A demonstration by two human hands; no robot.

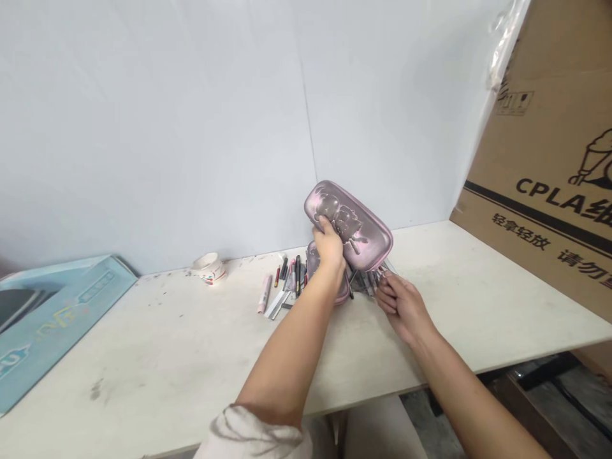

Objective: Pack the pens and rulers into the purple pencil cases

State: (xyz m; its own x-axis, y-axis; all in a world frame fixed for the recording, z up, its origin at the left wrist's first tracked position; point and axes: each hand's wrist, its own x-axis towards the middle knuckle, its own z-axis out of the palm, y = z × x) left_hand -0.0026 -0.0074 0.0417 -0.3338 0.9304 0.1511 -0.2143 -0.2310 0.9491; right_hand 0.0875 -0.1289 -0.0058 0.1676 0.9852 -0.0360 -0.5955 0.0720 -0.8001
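A shiny pinkish-purple pencil case point(368, 239) with a raised cartoon figure is held tilted above the table. My left hand point(329, 245) grips it, thumb across its front and fingers behind. At its lower right corner my right hand point(399, 299) is closed in a pinch on what looks like the zipper pull, mostly covered by the fingers. Beneath lies a second purple case point(343, 294), partly hidden by my left arm. Pens point(298, 275), a pink marker point(264, 294) and a ruler point(277, 305) lie to its left. More thin items show under the raised case.
A paper cup point(209, 268) stands near the wall, left of the pens. A flat light-blue box point(67, 319) lies at the table's left side. On the right a large cardboard carton point(540, 153) leans over the table point(191, 357). A wall closes off the back.
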